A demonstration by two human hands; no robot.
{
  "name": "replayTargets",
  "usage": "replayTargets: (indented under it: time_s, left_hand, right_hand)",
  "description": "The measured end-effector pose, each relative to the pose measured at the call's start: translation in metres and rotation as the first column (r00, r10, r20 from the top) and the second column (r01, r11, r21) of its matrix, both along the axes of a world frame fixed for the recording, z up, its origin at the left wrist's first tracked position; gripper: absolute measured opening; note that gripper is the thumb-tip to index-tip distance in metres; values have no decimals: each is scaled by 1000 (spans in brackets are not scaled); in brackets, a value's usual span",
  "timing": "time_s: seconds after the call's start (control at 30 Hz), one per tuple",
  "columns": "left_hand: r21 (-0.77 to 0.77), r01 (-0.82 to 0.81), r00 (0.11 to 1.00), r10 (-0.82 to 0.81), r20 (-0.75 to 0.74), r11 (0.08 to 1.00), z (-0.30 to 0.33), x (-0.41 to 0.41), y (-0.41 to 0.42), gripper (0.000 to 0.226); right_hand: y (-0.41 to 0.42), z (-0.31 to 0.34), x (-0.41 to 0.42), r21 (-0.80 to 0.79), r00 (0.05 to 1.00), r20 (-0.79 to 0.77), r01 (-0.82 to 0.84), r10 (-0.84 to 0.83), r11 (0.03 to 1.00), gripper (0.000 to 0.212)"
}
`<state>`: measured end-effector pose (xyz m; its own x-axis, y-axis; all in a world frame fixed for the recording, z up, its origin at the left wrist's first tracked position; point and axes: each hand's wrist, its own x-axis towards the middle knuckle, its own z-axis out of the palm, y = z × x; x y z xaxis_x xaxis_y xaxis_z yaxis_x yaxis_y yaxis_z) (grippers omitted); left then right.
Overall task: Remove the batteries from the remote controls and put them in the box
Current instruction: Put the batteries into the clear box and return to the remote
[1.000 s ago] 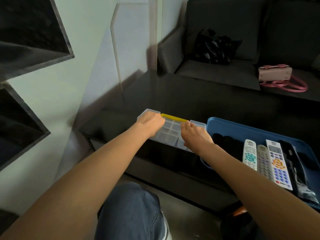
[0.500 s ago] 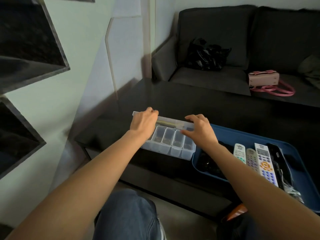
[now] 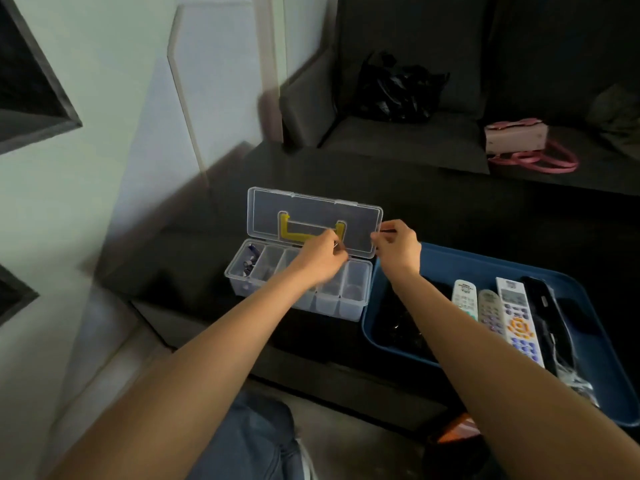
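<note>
A single head-worn wide-angle camera is looking forward and down from above the person's lap, facing a dark table (image 3: 450,216) at arm's reach, with a sofa (image 3: 450,140) lying beyond. No second view is sharing the scene.

Clear, colourless plastic box (image 3: 298,289) at centre, its raised lid (image 3: 313,221) likewise transparent and bearing a yellow handle (image 3: 311,230). Blue tray (image 3: 609,368) at lower right holds white remote controls (image 3: 516,318) with blue, teal and orange buttons, beside black ones (image 3: 547,306). Black table (image 3: 450,216); dark grey sofa (image 3: 433,140) at upper right with a glossy black bag (image 3: 394,88) and a pale pink handbag (image 3: 516,136) with brighter pink straps. Blue denim at the bottom edge.
</note>
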<state>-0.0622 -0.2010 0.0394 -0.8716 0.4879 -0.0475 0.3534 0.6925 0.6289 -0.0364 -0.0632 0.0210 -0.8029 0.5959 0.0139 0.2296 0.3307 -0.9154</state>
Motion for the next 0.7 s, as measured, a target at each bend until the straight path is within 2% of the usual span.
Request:
replayTargets:
  time_s: [0.07,0.13,0.33,0.5,0.7]
  left_hand:
    - [-54,27,988,-19,153,998,-2,0,10,10]
    - [-81,49,984,-34,172,996,-2,0,15,7]
    - [-118,45,999,-45,0,992,-2,8,18,40]
    - [-197,142,970,-176,-167,970,-10,20,18,31]
    - [-227,78,973,-124,-195,971,-10,25,23,39]
  right_hand:
    - [4,-11,1,-15,996,51,-75,76,997,35]
    - [7,-21,6,-31,985,90,-143,145,989,45]
    - [9,-26,18,-107,975,83,-197,206,975,51]
    - [8,-24,23,-88,973,113,-192,202,977,50]
    - [5,-16,30,-17,960,146,-237,237,971,49]
